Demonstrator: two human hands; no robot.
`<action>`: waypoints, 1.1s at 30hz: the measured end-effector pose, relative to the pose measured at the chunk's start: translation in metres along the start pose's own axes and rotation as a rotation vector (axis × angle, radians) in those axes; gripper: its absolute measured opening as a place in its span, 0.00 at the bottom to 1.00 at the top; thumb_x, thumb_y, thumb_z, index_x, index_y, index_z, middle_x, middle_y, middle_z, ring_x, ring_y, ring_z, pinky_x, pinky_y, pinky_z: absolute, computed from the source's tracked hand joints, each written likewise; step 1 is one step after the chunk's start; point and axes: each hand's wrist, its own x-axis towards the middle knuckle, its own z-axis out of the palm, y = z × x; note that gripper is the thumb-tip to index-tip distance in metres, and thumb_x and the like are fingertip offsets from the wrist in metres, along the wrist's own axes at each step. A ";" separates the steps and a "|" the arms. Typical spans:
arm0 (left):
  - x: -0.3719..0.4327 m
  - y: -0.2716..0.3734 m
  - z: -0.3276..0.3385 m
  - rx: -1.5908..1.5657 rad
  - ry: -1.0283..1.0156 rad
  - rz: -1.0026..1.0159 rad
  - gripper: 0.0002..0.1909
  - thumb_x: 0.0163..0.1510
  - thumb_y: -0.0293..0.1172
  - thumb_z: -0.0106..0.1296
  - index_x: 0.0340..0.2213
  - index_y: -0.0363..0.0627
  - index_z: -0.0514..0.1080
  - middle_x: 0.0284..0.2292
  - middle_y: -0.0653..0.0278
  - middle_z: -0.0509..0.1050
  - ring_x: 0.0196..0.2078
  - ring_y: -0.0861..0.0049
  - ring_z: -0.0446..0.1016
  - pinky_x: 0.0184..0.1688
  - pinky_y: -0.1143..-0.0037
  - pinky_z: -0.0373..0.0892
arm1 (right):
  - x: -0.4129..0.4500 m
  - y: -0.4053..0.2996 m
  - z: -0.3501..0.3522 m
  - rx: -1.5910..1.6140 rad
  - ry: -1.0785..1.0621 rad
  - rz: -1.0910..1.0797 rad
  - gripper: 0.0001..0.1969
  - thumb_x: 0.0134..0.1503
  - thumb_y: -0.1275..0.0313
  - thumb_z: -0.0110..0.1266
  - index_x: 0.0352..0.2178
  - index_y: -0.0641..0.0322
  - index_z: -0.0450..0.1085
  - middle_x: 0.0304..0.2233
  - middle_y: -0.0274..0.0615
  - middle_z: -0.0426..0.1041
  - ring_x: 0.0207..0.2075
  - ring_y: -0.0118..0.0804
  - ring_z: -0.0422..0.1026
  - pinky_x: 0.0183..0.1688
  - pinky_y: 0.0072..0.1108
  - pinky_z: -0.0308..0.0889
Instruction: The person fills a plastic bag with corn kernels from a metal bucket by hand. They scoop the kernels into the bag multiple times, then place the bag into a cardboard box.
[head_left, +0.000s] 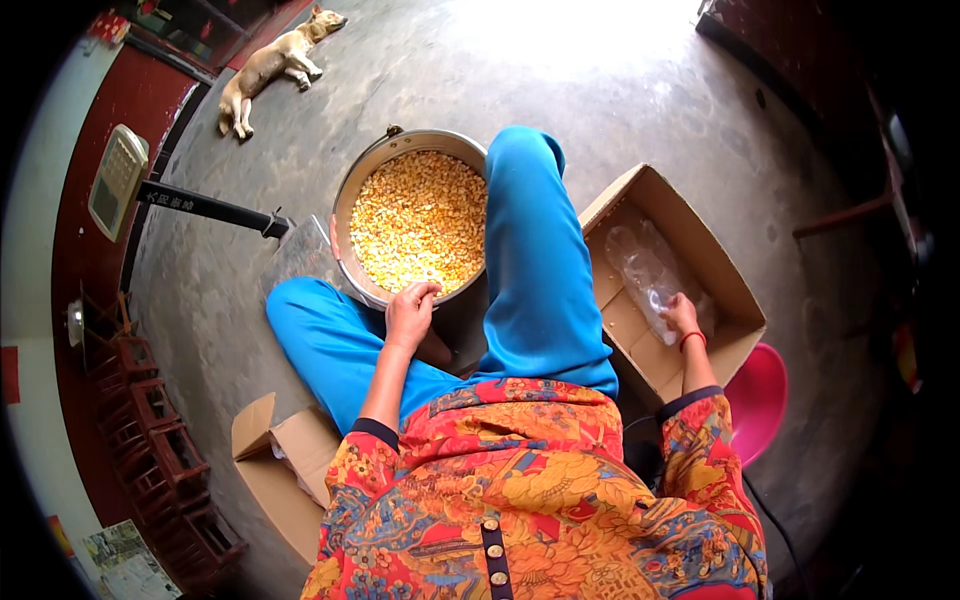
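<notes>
A deep metal pot (347, 202) with a wire handle stands between my knees, with yellow corn kernels (420, 217) filling much of it. My left hand (409, 313) is at the pot's near rim, its fingers curled together over the kernels. Whether anything small is pinched there cannot be made out. On the other side, my right hand (680, 315) reaches into an open cardboard box (690, 225) and grips a clear plastic bag (637, 262). The bag lies crumpled against the box's bottom, and a few loose kernels lie near it.
The pot rests by a platform scale (300, 251), whose post carries a display unit (118, 182). A second cardboard box (281, 480) is by my left hip. Behind the right box sits a pink basin (761, 405). A dog (270, 67) lies on the floor; wooden stools (169, 450) line the left wall.
</notes>
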 end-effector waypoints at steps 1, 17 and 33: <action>0.000 0.002 0.000 -0.005 -0.007 -0.017 0.06 0.45 0.28 0.44 0.24 0.47 0.72 0.25 0.64 0.72 0.29 0.70 0.71 0.31 0.75 0.66 | -0.005 0.005 -0.009 0.059 -0.120 0.062 0.07 0.37 0.73 0.55 0.19 0.63 0.66 0.15 0.41 0.66 0.15 0.32 0.66 0.18 0.23 0.64; -0.002 -0.007 -0.004 -0.239 0.017 -0.133 0.08 0.46 0.27 0.45 0.30 0.41 0.71 0.28 0.62 0.73 0.32 0.76 0.71 0.36 0.78 0.66 | -0.106 -0.318 -0.161 0.913 -0.447 -0.674 0.07 0.49 0.74 0.46 0.31 0.65 0.66 0.26 0.36 0.70 0.23 0.19 0.67 0.25 0.11 0.64; 0.001 0.000 -0.069 -1.424 0.312 -0.227 0.47 0.41 0.54 0.51 0.54 0.52 0.37 0.49 0.52 0.54 0.40 0.73 0.67 0.34 0.80 0.66 | -0.241 -0.496 -0.029 0.783 -0.905 -0.985 0.07 0.49 0.76 0.44 0.30 0.66 0.66 0.23 0.33 0.69 0.24 0.19 0.66 0.25 0.10 0.59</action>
